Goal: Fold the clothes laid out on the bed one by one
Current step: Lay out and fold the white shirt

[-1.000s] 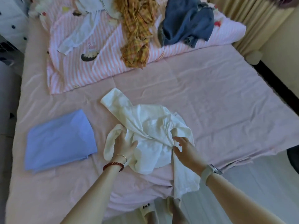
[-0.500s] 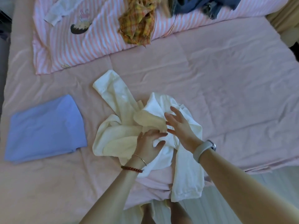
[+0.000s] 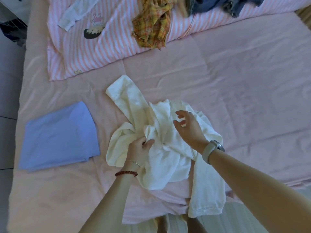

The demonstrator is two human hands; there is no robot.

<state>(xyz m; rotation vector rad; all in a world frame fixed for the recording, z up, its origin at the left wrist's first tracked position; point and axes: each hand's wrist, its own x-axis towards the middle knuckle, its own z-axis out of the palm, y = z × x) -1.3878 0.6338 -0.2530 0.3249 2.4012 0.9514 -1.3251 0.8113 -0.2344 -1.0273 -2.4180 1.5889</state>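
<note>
A crumpled white shirt (image 3: 165,153) lies on the pink bed sheet (image 3: 235,98) near the front edge, one sleeve stretched up-left and another part hanging over the bed's edge. My left hand (image 3: 139,148) pinches a bunch of its fabric at the middle. My right hand (image 3: 188,126) hovers just above the shirt with its fingers spread, holding nothing. A folded light blue garment (image 3: 58,137) rests flat to the left.
At the back a pink-striped blanket (image 3: 101,52) carries a yellow plaid garment (image 3: 151,26), a white garment (image 3: 74,15) and dark blue clothing (image 3: 218,4). The floor shows past the bed's front edge and along its left side.
My left hand has closed on a bunch of the white shirt. My right hand has lifted off the fabric and opened. The view has tilted down toward the near edge.
</note>
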